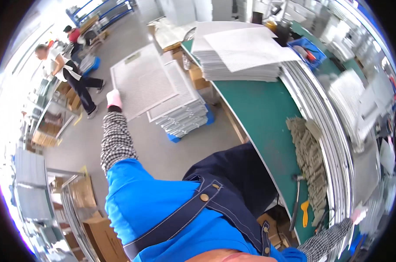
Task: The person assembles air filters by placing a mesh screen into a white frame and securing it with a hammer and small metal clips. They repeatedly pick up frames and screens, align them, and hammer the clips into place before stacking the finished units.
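Observation:
My left hand [114, 98], in a pale glove, reaches out to the left and is closed on the edge of a framed mesh panel [141, 83]. That panel is tilted, partly over a stack of similar framed panels [180, 111] on a blue base. My right hand [358, 215], also gloved, is stretched out to the far right, beside the long metal profiles [337, 153] on the green workbench [254, 113]. Its fingers are small and blurred there, so I cannot make out whether they hold anything.
On the bench are a pile of white mesh sheets [237, 61], a heap of grey-green strips [309, 153], a hammer [297, 196] and a yellow-handled scraper [305, 214]. A blue crate [309, 52] stands behind. Another person [67, 70] is at the far left. Cardboard boxes [104, 236] sit lower left.

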`<state>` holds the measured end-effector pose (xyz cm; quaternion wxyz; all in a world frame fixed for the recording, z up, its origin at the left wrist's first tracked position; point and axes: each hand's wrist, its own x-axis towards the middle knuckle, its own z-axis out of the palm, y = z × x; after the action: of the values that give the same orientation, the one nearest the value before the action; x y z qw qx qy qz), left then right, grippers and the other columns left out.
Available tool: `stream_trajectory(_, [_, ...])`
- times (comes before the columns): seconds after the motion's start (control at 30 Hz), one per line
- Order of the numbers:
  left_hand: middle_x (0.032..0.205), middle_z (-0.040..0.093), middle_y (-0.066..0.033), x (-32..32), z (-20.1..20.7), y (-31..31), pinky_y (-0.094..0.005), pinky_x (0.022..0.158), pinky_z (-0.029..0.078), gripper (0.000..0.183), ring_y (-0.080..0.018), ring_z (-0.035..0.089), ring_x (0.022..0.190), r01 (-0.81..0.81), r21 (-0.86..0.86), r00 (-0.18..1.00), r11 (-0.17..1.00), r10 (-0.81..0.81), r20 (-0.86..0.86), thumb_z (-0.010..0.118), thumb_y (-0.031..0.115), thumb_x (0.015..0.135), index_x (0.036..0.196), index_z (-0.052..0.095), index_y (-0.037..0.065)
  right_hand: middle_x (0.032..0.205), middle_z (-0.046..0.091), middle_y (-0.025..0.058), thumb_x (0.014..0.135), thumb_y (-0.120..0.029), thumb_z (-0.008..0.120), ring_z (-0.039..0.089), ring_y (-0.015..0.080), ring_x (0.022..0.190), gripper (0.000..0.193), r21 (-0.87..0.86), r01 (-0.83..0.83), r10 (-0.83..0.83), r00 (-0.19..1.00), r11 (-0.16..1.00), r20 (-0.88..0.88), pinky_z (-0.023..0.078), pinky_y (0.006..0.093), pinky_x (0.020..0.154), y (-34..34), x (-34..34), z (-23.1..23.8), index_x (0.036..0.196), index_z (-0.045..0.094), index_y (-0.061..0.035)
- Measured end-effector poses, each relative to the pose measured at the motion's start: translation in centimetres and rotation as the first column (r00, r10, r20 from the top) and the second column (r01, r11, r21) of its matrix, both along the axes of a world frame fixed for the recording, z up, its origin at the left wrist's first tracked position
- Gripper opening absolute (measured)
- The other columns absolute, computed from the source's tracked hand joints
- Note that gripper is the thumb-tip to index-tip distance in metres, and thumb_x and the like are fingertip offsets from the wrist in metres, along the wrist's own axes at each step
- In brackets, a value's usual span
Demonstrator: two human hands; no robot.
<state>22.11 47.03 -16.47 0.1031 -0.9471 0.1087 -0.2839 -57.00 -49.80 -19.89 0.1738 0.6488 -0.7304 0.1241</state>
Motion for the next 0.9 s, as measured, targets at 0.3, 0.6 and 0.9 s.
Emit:
stream_trajectory(0.3, [0.088, 0.071, -0.0219, 5.0, -13.0, -5.1, -0.0438, 0.077, 0.057, 0.016, -0.0376, 0.070, 0.087, -0.150, 0.042, 0.915, 0.988, 0.155, -0.373, 0.060, 0.005, 0.083, 0.092, 0.072, 0.000, 0.138, 0.054, 0.0209, 0.095, -0.030, 0.065, 0.057, 0.0305, 0.122, 0.051, -0.152, -0.127, 0.195, 0.749, 0.980, 0.633, 0.047, 0.0419, 0.103, 1.0, -6.0, 12.9, 0.135, 0.056, -0.0011])
stream_trajectory(0.6, [0.087, 0.067, -0.0252, 6.3, -13.6, -5.8, -0.0526, 0.084, 0.053, 0.033, -0.0410, 0.067, 0.098, -0.414, -0.584, 0.901, 0.698, 0.222, -0.374, 0.052, 0.027, 0.096, 0.117, 0.062, 0.003, 0.145, 0.049, 0.0145, 0.094, -0.021, 0.055, 0.047, 0.0262, 0.133, 0.047, -0.453, -0.207, 0.416, -0.198, 0.867, 0.888, 0.031, 0.0431, 0.117, 12.4, -1.1, 13.6, 0.138, 0.052, -0.0033])
stream_trajectory(0.9, [0.110, 0.069, -0.0151, 4.8, 10.2, -15.1, -0.0326, 0.094, 0.048, 0.029, -0.0251, 0.064, 0.104, 0.348, -0.925, 0.838, 0.154, -0.494, 0.233, 0.060, 0.017, 0.096, 0.121, 0.063, 0.003, 0.103, 0.066, 0.0167, 0.093, -0.015, 0.060, 0.061, 0.0292, 0.102, 0.019, -0.606, -0.177, 0.433, -0.548, 0.776, 0.716, 0.045, 0.0451, 0.100, 18.6, 5.0, 14.0, 0.099, 0.066, 0.0014])
